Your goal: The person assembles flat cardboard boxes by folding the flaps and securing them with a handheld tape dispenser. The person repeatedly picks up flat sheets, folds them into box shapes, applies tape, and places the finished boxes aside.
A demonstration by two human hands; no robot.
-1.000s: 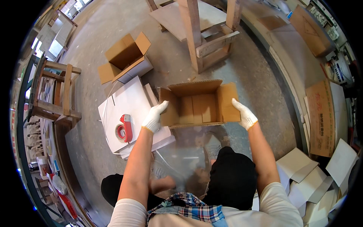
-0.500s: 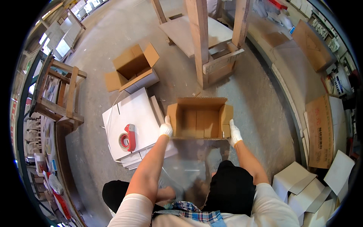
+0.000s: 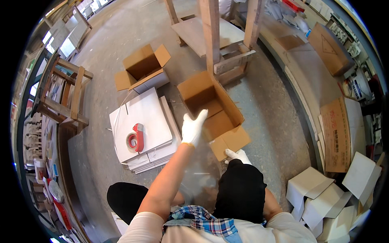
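A brown cardboard box (image 3: 221, 115) with its top open is before me, turned at an angle, one end flap folded out toward me. My left hand (image 3: 192, 128), in a white glove, is over the box's near left side with thumb and fingers spread apart. My right hand (image 3: 239, 156), also gloved, grips the near end flap (image 3: 230, 142) with its thumb on top; my right knee hides part of that hand. Left of the box, a red tape dispenser (image 3: 139, 137) with a tape roll lies on a stack of flat white cardboard (image 3: 152, 117).
Another open cardboard box (image 3: 152, 79) stands beyond the stack. A wooden stand (image 3: 210, 40) rises just past my box. Wooden racks (image 3: 77, 95) line the left. On the right are a long low ledge (image 3: 302, 81), an upright carton (image 3: 336, 135) and several piled white boxes (image 3: 320, 194).
The box has turned, its near end now toward my right knee. My left hand has moved right and opened; my right hand has come nearer my body, onto the flap.
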